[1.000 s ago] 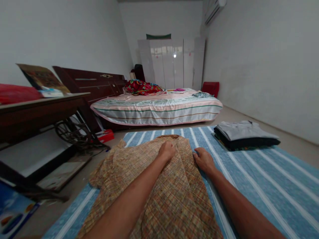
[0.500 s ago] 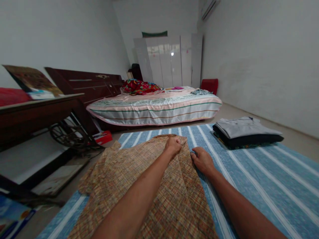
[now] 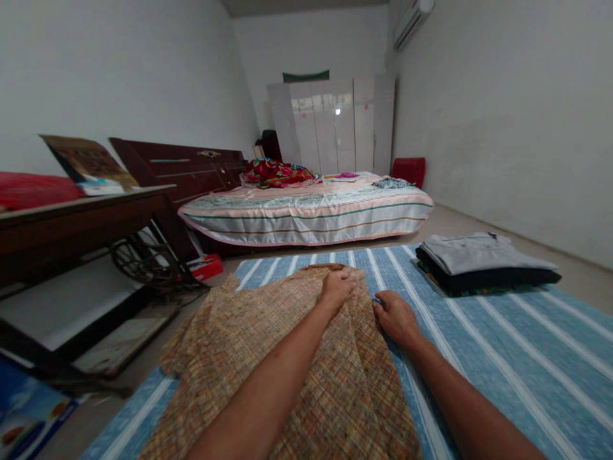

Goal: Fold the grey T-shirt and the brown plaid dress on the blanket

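Note:
A tan checked garment lies spread on a blue mat with white stripes on the floor. My left hand is closed on the cloth near its far top edge, fingers curled into the fabric. My right hand rests at the garment's right edge with fingers curled and pinching the cloth against the mat. Both forearms reach forward over the garment.
A stack of folded clothes, grey on top and dark below, sits on the mat at the right. A low bed stands ahead with a red floral cloth. A dark wooden table with a treadle wheel stands at the left.
My left hand has slid a little farther up the garment to its top edge and closed on it. My right hand has stayed at the right edge. The view shifted slightly.

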`<state>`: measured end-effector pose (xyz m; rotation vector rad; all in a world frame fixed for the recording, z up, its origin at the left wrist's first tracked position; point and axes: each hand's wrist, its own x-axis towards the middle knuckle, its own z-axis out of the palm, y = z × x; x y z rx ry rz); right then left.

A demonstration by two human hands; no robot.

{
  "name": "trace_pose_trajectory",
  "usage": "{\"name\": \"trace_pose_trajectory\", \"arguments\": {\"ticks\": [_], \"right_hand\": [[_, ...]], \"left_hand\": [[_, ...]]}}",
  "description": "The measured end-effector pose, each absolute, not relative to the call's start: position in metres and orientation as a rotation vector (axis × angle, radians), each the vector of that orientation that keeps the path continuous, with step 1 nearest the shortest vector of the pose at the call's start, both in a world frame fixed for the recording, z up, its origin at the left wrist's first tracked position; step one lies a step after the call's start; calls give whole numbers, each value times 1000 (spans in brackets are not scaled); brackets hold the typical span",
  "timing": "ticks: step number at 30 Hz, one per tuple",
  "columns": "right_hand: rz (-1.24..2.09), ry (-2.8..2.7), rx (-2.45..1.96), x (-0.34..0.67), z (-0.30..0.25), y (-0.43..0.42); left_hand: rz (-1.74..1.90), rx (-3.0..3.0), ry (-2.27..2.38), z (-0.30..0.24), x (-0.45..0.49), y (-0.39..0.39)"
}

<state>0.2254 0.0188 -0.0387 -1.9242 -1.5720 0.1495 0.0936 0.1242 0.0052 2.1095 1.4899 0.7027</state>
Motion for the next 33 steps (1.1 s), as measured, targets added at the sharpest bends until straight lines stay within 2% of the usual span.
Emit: {"name": "trace_pose_trajectory", "arguments": {"ticks": [9,15,26,33], "right_hand": [[81,-1644,-1855,219,-31,19],[-28,-1786,-1609,211,-22,15],[38,-2068,-1617,191,-11,8],[6,-2147,-1653,187,-18,5]], "left_hand": [[708,1776,1541,10,90,138],[687,1622,1461,19,90,141],[478,1738,1368,29,91,151],[420,1833,1419,32,126,166]]}}
